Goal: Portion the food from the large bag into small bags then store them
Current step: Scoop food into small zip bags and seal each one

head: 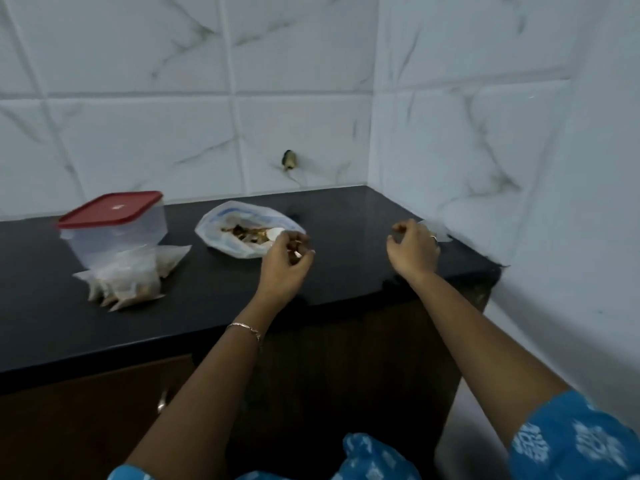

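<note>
The large bag (216, 233) lay open on the glossy black bench (346, 220), with brown food pieces (247, 232) inside. Filled small bags (128, 282) lay before a clear square box (114, 237) with a red lid. The left hand (287, 268) pinched some food pieces at the bag mouth. The right hand (414, 251) was curled; if it held anything, I cannot tell.

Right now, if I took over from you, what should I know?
Left hand: fingers curled round food pieces at the mouth of the large bag.
Right hand: curled beside a small clear bag at the right edge of the counter; whether it grips it is unclear.
Done: filled small bags lie against the red-lidded container.
Left: food remains in the large bag; portion it, then store the bags.
</note>
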The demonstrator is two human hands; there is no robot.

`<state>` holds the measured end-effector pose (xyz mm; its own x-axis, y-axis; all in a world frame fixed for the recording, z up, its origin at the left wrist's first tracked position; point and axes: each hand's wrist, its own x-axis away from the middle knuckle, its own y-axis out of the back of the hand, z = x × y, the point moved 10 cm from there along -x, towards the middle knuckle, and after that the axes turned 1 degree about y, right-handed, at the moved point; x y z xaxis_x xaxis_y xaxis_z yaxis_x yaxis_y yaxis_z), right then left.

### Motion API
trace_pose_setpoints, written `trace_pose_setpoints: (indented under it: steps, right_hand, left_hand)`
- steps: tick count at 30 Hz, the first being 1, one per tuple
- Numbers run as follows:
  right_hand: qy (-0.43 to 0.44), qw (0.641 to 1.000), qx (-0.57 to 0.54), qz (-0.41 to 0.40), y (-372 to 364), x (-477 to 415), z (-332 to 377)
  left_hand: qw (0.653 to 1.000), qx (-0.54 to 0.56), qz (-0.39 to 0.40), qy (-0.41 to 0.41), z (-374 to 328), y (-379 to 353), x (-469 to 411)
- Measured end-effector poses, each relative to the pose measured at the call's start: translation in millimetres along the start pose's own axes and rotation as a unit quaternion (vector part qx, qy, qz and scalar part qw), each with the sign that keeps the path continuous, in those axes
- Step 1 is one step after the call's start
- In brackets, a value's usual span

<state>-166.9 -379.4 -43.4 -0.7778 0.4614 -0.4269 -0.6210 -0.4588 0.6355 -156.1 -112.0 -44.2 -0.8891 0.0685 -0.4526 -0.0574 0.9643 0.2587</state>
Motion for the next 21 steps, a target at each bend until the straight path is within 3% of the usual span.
trace_pose_setpoints:
  steps: [4,8,12,16,21]
  right_hand:
    - [-0.017,0.994,0.107,0.023,22,-24,-53]
    - [0.012,0.981,0.176,0.079,7,-36,-73]
    - [0.028,0.969,0.219,0.108,-6,-45,-78]
    - [0.045,0.974,0.209,0.08,-4,-46,-70]
    - [0.061,0.992,0.101,-0.039,21,-39,-64]
  left_hand:
    - [0.991,0.036,0.116,0.048,10,-68,-11]
    - [0.983,0.033,0.161,0.085,21,-96,-22]
    - [0.98,0.047,0.152,0.117,27,-100,-28]
    - [0.976,0.066,0.154,0.139,28,-98,-27]
    - [0.973,0.082,0.156,0.15,26,-97,-23]
